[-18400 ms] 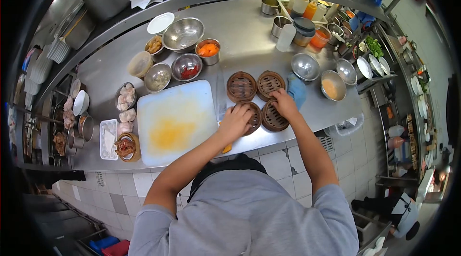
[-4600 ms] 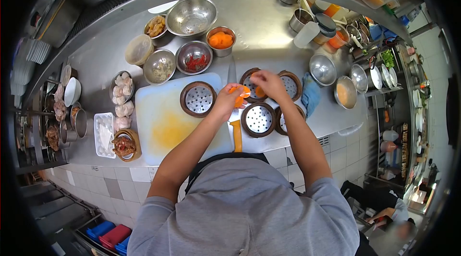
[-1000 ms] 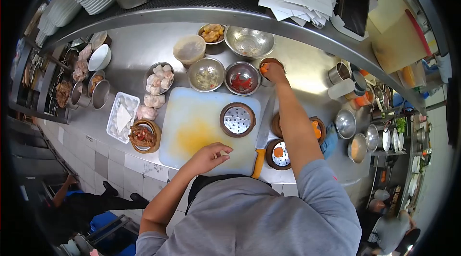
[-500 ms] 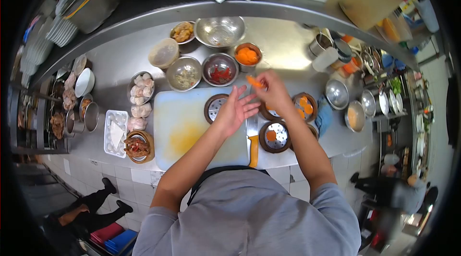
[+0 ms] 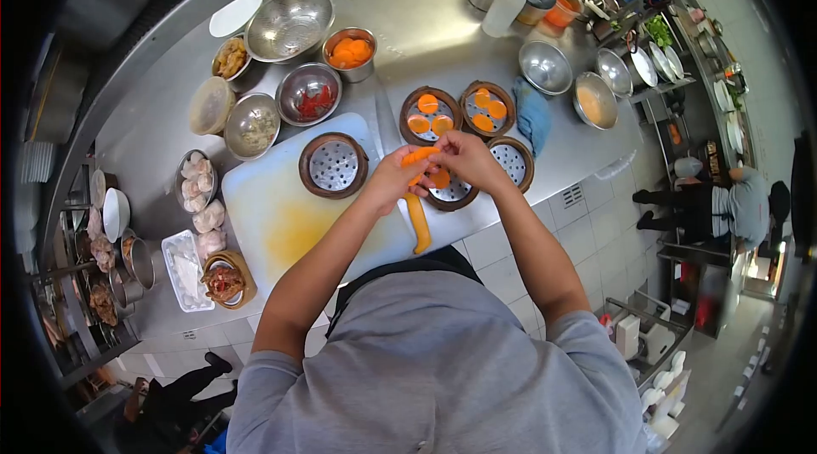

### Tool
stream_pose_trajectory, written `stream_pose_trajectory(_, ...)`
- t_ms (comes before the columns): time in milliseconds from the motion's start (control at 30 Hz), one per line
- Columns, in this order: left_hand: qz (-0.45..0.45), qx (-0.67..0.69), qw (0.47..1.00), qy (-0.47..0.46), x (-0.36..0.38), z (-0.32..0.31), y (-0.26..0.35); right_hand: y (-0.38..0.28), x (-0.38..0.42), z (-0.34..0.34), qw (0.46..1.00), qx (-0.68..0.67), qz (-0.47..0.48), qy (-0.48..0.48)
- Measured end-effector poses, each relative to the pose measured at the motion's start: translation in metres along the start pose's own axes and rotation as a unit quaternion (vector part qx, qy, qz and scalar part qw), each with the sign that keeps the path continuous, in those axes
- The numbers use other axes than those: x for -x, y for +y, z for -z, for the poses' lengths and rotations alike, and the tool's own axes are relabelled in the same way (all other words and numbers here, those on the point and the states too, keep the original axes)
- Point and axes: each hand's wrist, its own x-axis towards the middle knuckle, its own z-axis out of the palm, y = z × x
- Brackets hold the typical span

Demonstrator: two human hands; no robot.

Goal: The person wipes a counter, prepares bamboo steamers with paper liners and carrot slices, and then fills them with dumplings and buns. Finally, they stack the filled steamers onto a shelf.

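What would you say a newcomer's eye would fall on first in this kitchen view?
Probably the bright orange slices in the left hand, with the right hand close against them. Next, likely the two far round baskets beyond the hands, each holding three similar slices. The yellow knife handle near the counter's front edge and the stained cutting board to its left also stand out.

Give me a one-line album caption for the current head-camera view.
Two bare hands hold orange slices above a round brown-rimmed steamer.
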Motion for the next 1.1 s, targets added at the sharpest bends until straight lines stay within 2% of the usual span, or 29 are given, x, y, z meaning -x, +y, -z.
stream_pose_trajectory(33,-0.001,0.005,1.0,-0.002,-0.004,0.001,0.001,-0.002,0.003,0.001,0.999,-0.052,-0.015,0.007)
stream_pose_trajectory(133,0.018,-0.015,0.999,-0.024,-0.005,0.004,0.003,0.001,0.011,0.009,0.998,-0.01,0.007,0.058)
stream_pose_trajectory(167,0.018,-0.013,1.0,-0.011,-0.004,0.004,0.002,0.0,0.019,0.017,0.987,0.114,0.062,0.096)
stream_pose_trajectory(267,0.014,0.004,1.0,0.017,0.0,0.008,-0.002,0.032,0.031,0.027,0.941,0.332,-0.015,0.067)
stream_pose_trajectory(300,0.015,0.018,1.0,0.016,0.001,0.009,-0.004,0.028,0.037,0.024,0.925,0.376,-0.044,0.03)
stream_pose_trajectory(400,0.026,-0.004,1.0,-0.005,-0.004,0.006,-0.008,0.033,0.047,0.009,0.892,0.449,-0.028,0.033)
stream_pose_trajectory(533,0.05,-0.121,0.991,-0.03,-0.013,-0.001,-0.008,0.026,0.049,0.004,0.906,0.404,0.026,0.121)
stream_pose_trajectory(600,0.046,-0.144,0.988,-0.041,-0.016,-0.005,-0.01,0.014,0.044,0.009,0.975,0.203,-0.005,0.089)
stream_pose_trajectory(633,0.044,-0.155,0.986,-0.047,-0.017,-0.007,-0.01,0.011,0.041,0.012,0.992,0.097,-0.021,0.072)
stream_pose_trajectory(733,0.045,-0.196,0.978,-0.054,-0.02,-0.014,-0.01,0.012,0.034,0.013,0.989,0.139,-0.047,0.026)
stream_pose_trajectory(833,0.038,-0.125,0.991,0.024,-0.009,-0.017,-0.005,0.029,0.028,0.016,0.921,0.367,0.035,0.126)
stream_pose_trajectory(933,0.049,0.001,0.999,0.018,-0.007,-0.005,-0.007,0.028,0.024,0.014,0.871,0.486,0.05,0.047)
stream_pose_trajectory(1033,0.081,-0.034,0.996,-0.02,-0.008,-0.003,-0.005,0.033,0.016,0.01,0.848,0.517,0.105,0.051)
stream_pose_trajectory(1100,0.08,-0.072,0.994,-0.03,-0.009,-0.009,-0.003,0.032,0.018,0.013,0.867,0.487,0.07,0.071)
